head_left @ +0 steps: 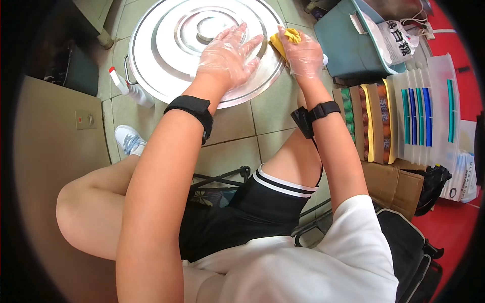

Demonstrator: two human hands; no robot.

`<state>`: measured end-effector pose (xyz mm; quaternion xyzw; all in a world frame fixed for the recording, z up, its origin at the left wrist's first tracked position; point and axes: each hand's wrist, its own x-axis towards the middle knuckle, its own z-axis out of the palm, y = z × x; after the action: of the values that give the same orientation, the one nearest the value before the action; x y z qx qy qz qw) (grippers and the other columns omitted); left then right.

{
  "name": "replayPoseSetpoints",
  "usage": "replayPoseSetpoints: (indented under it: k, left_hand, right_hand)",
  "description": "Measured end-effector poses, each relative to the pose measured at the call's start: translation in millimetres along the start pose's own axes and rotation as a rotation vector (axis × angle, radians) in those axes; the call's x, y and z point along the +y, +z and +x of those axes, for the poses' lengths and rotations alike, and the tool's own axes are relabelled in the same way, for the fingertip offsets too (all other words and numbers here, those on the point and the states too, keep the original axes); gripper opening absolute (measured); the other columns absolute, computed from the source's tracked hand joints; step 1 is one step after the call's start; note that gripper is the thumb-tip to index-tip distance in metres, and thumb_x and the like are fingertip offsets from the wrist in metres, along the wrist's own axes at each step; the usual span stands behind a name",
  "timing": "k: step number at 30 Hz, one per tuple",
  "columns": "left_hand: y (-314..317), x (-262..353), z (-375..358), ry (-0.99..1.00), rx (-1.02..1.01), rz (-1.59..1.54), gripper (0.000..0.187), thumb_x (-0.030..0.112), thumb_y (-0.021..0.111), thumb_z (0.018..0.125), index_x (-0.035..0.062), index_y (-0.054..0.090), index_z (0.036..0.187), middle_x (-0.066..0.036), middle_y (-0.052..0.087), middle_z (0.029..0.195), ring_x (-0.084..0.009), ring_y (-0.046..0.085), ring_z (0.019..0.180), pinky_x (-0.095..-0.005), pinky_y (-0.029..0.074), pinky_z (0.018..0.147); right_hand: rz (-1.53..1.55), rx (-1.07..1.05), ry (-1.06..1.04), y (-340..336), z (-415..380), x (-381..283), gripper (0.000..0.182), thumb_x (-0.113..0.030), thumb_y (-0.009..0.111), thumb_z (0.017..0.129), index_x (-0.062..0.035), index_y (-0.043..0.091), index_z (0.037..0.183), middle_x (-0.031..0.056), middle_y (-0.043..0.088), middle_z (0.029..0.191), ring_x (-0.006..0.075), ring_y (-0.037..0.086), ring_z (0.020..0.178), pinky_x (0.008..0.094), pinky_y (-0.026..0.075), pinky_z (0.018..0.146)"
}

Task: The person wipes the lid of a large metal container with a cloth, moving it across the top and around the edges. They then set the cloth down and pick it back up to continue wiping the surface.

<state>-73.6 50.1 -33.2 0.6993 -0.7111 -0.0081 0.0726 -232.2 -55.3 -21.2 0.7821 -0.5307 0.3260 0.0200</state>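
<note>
A large round metal lid with raised concentric rings fills the top middle of the view, a wire handle sticking out at its left side. My left hand, in a clear plastic glove, lies on the lid with its fingers spread. At the lid's right edge my right hand, gloved the same way, is closed around a bunched yellow cloth. Left of the lid, a white spray bottle with a red nozzle stands on the floor.
A blue-grey bin stands at the upper right, with a printed white bag beside it. Packs in cardboard trays and clear plastic boxes line the right side. A beige cabinet borders the left. My legs are below the lid.
</note>
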Motion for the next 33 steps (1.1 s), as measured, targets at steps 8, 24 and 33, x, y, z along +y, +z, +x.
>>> replayPoseSetpoints:
  k: [8,24,33]
  left_hand:
    - [-2.8,-2.1,-2.6,0.032,-0.013,0.03,0.056,0.046,0.031,0.098,0.0272,0.025,0.15,-0.012,0.022,0.156,-0.0267,0.024,0.143,-0.0344,0.016,0.118]
    - [-4.6,-5.2,-5.4,0.077,-0.022,0.029,0.058,0.046,0.031,0.099,0.0235,0.022,0.152,-0.015,0.023,0.155,-0.0217,0.022,0.143,-0.0346,0.015,0.119]
    - [-3.2,-7.4,-7.6,0.088,0.024,0.006,0.057,0.046,0.034,0.097,0.0274,0.027,0.15,-0.013,0.021,0.156,-0.0252,0.024,0.143,-0.0345,0.015,0.118]
  right_hand:
    - [0.047,0.066,0.009,-11.0,-39.7,-13.4,0.045,-0.052,0.07,0.078,-0.0081,0.066,0.07,0.0139,0.062,0.065,0.0328,0.062,0.059,0.0402,0.048,0.053]
    - [-0.178,-0.281,0.068,-8.2,27.8,-11.0,0.053,-0.061,0.059,0.081,-0.0109,0.071,0.092,0.0158,0.069,0.087,0.0341,0.066,0.086,0.0416,0.052,0.074]
    - [-0.146,-0.223,0.129,6.4,30.9,-8.2,0.052,-0.063,0.058,0.08,-0.0146,0.072,0.095,0.0125,0.07,0.092,0.033,0.067,0.087,0.0399,0.052,0.078]
